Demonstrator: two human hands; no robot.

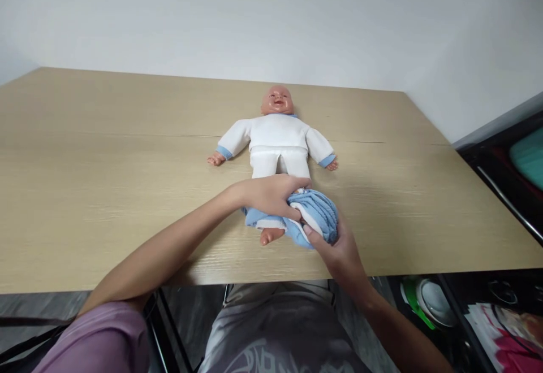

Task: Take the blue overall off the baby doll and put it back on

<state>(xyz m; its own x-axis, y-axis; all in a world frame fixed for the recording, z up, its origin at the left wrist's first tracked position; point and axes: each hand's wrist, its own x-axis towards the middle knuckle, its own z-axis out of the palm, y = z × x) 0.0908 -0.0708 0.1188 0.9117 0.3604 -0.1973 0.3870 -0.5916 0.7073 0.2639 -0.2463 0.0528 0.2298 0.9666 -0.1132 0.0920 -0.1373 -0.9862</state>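
Observation:
A baby doll point(278, 129) in a white top and white trousers with blue cuffs lies on its back, feet toward me. A light-blue garment with white edging point(320, 215) is bunched around its lower legs. My left hand point(275, 194) lies across the legs, its fingers and thumb closed on the garment's edge. On the other side, my right hand point(339, 248) grips the bunched cloth with the thumb in front; its other fingers are hidden behind. One bare doll foot point(272, 235) sticks out below the cloth; the other is covered.
The doll lies on a light wooden table point(127, 181) whose front edge is close to my body. A white wall point(237, 22) stands behind. Off the right side are a black-framed object point(509, 192) and a lower shelf with a white round item point(435, 301) and papers point(500, 328).

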